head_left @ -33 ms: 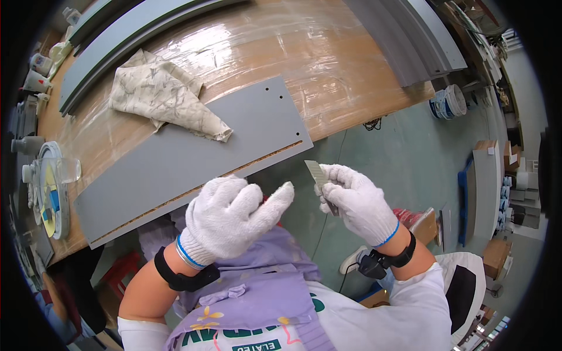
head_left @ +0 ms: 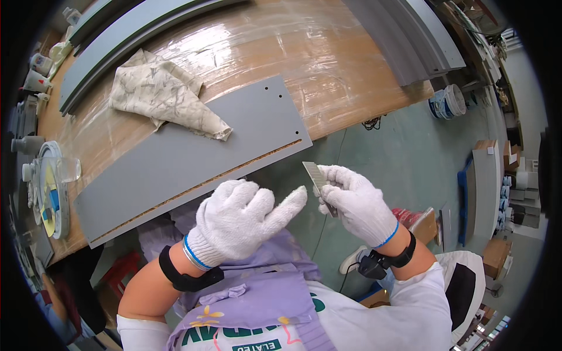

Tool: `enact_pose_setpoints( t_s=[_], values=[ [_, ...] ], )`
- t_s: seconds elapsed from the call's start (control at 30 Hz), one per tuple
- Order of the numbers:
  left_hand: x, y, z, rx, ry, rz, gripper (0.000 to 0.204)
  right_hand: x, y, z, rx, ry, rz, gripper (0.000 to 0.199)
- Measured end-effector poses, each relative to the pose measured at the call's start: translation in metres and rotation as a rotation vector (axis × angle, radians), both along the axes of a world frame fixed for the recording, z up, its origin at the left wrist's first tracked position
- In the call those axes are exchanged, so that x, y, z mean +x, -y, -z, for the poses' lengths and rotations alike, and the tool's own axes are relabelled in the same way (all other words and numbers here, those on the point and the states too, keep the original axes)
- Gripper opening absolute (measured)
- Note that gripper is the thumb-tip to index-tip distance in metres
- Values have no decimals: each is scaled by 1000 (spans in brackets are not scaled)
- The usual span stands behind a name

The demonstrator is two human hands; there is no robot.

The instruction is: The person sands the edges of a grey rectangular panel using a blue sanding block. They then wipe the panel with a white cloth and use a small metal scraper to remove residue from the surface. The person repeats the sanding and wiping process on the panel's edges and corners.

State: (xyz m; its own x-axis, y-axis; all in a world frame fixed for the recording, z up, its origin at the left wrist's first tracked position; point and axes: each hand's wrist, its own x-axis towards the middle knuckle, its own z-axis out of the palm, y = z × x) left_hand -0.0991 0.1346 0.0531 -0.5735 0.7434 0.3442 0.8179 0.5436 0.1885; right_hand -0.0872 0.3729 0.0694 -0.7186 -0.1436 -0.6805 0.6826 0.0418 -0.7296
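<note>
Both my hands wear white knit gloves. My right hand [head_left: 358, 203] pinches a snap-off utility knife blade [head_left: 314, 176] between thumb and fingers, its slanted end pointing up and left. To its left is my left hand [head_left: 243, 219], back upward, with one finger stretched toward the blade and the others bent. Nothing shows in the left hand, and a small gap separates its fingertip from the blade. Just beyond the left hand lies a grey panel [head_left: 193, 153] with a groove of raw brown board along its near edge and several small holes at its right end. A stained cloth [head_left: 158, 96] rests on it.
The panel lies on a film-covered wooden table [head_left: 345, 64]. More grey boards [head_left: 398, 35] lie at its far right, others [head_left: 134, 35] far left. A round lid [head_left: 58, 219] and clear bottle [head_left: 70, 169] stand at the left. A bucket [head_left: 449, 100] sits beyond the table's right edge.
My left hand has shifted slightly to the right, so its stretched finger is closer to the blade. The right hand and the blade have barely moved.
</note>
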Motion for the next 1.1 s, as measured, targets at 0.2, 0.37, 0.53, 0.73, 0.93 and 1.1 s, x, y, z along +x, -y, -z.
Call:
enact_pose_setpoints(
  t_s=[0.2,0.37,0.53,0.73,0.93,1.1],
  values=[
    [15,-36,20,-96,38,52,53,13,3,-19,161,47,-125,36],
    [27,-40,34,-198,75,-45,54,27,-7,-7,144,119,-73,36],
    [30,-32,47,-313,164,-27,30,31,-16,-1,198,93,2,37],
    [27,-28,48,-12,129,57,14,27,-12,8,349,-25,65,26],
    [26,27,19,-12,258,36,22,22,-7,39,520,-504,81,18],
    [20,58,-5,229,43,-262,37,4,12,40,784,-931,34,16]
  ],
)
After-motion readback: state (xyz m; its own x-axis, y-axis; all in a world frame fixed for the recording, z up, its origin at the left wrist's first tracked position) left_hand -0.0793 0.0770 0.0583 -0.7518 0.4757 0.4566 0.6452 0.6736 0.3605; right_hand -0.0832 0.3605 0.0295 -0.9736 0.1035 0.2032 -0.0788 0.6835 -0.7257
